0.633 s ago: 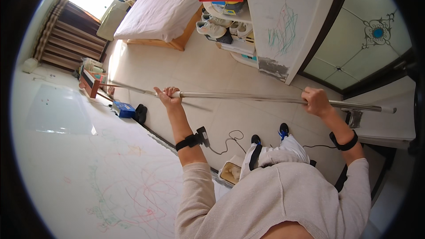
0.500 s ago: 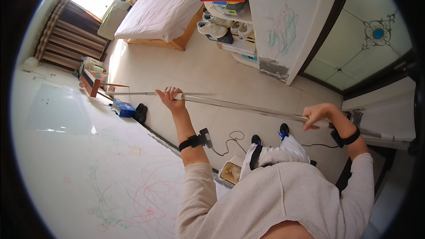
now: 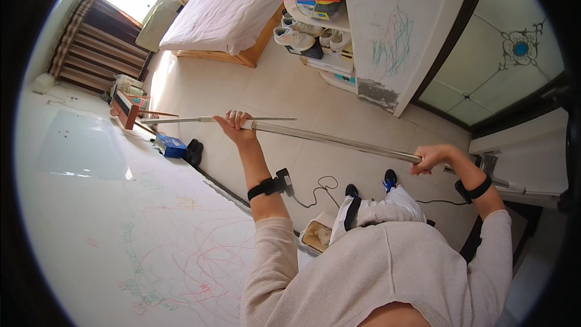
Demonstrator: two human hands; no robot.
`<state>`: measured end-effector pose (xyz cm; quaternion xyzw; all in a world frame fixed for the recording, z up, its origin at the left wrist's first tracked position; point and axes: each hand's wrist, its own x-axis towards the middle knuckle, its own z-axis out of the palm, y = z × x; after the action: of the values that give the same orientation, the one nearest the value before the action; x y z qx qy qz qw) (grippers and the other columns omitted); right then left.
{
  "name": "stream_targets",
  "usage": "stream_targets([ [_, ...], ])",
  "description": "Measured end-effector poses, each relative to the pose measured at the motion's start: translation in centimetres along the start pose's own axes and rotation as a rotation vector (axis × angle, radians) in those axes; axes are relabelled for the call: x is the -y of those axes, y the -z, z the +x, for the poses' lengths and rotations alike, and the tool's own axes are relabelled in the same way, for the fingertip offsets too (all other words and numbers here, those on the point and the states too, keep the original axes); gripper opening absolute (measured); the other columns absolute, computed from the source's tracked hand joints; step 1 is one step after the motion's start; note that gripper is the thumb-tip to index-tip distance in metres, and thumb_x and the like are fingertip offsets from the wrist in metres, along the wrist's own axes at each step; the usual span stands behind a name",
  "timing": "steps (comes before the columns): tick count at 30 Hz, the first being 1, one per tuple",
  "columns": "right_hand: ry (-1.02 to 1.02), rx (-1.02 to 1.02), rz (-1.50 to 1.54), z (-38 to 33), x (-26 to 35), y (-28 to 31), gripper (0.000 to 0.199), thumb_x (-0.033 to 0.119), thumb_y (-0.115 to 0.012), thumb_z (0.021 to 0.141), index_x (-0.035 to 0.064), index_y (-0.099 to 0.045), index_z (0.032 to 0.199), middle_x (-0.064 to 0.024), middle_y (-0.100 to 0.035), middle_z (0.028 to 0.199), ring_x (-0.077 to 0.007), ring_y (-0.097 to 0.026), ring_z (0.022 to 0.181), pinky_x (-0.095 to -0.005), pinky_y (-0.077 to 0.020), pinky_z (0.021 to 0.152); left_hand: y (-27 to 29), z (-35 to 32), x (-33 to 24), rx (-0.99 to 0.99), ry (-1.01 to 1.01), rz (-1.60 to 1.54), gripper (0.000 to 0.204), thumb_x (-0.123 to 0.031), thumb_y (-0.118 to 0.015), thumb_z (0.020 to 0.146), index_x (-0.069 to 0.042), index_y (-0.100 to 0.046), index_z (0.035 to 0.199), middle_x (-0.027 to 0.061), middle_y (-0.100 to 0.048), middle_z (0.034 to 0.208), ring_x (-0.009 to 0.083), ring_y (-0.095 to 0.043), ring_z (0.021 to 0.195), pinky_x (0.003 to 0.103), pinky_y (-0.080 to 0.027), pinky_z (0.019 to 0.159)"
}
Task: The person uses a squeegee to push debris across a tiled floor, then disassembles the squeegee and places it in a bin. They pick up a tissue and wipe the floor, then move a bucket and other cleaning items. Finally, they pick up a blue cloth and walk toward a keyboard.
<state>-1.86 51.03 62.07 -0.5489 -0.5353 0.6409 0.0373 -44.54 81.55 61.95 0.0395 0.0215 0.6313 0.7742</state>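
Note:
A long shiny metal pole [image 3: 330, 138] runs across in front of me, sloping down to the right. Around its left end, by a white collar, my left hand [image 3: 239, 128] is closed. A thinner pale rod [image 3: 175, 120] passes through or behind that same hand, and its tip shows again above the pole. Farther right, my right hand [image 3: 431, 158] is wrapped round the pole with the wrist bent. Beyond it the pole continues toward the right wall, partly hidden by my wrist. How the rod and pole join is hidden by my left fingers.
A small wooden easel-like stand [image 3: 126, 111], a blue box [image 3: 171, 146] and dark shoes [image 3: 193, 152] line the scribbled left wall. Ahead are a bed [image 3: 224, 15] and a shoe shelf [image 3: 330, 63]. A cable [image 3: 315, 197] lies on the floor; a bin [image 3: 316, 236] stands beside my legs.
My left hand has risen slightly in view, with the thin rod and the pole's left end. My right hand's fingers have closed more tightly round the pole.

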Motion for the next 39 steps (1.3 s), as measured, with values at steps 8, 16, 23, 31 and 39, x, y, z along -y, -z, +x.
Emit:
stream_targets([
  [8, 0.317, -1.227, -0.786, 1.5, 0.9, -0.8, 0.019, 0.016, -0.065, 0.064, 0.0057, -0.049, 0.066, -0.0111, -0.050, 0.056, -0.0296, -0.054, 0.056, -0.0378, -0.0410, 0.049, -1.7, 0.2, 0.2, -0.353, -0.273, 0.241, 0.046, -0.051, -0.057, 0.079, -0.012, -0.038, 0.063, -0.0053, -0.030, 0.044, 0.0078, -0.026, 0.035, 0.021, -0.023, 0.036],
  [16, -0.073, -0.238, -0.060, 0.9, 1.2, 1.7, 0.040, 0.035, -0.068, 0.070, 0.0040, -0.046, 0.057, -0.0089, -0.046, 0.048, -0.0165, -0.046, 0.042, -0.0341, -0.0343, 0.041, -1.5, -0.6, -0.1, -0.007, -0.089, 0.036, 0.048, -0.054, -0.057, 0.077, -0.013, -0.037, 0.062, -0.0047, -0.031, 0.044, 0.0073, -0.025, 0.036, 0.020, -0.023, 0.036],
  [23, 0.486, -1.193, -0.782, 2.1, 1.1, 0.5, 0.048, 0.047, -0.062, 0.075, 0.0059, -0.044, 0.056, -0.0062, -0.046, 0.050, -0.0247, -0.049, 0.049, -0.0349, -0.0379, 0.046, -3.1, -0.5, 0.3, -0.394, -0.320, 0.255, 0.048, -0.052, -0.058, 0.078, -0.013, -0.036, 0.060, -0.0047, -0.031, 0.045, 0.0070, -0.026, 0.036, 0.020, -0.023, 0.037],
  [31, 0.041, -0.307, -0.072, -0.4, 3.0, 1.9, 0.049, 0.049, -0.062, 0.076, 0.0033, -0.052, 0.059, -0.0039, -0.052, 0.053, -0.0153, -0.052, 0.048, -0.0295, -0.0391, 0.044, -2.2, -1.2, -0.1, 0.217, 0.000, -0.121, 0.044, -0.047, -0.058, 0.080, -0.012, -0.040, 0.061, -0.0046, -0.030, 0.043, 0.0070, -0.026, 0.036, 0.019, -0.025, 0.037],
  [39, 0.474, -1.116, -0.776, 1.7, 1.8, 0.6, 0.036, 0.025, -0.067, 0.069, 0.0042, -0.043, 0.053, -0.0106, -0.048, 0.051, -0.0330, -0.050, 0.051, -0.0424, -0.0373, 0.049, -3.7, -0.1, -0.2, -0.177, -0.217, 0.145, 0.047, -0.052, -0.053, 0.081, -0.013, -0.036, 0.061, -0.0049, -0.030, 0.043, 0.0069, -0.024, 0.035, 0.019, -0.026, 0.036],
])
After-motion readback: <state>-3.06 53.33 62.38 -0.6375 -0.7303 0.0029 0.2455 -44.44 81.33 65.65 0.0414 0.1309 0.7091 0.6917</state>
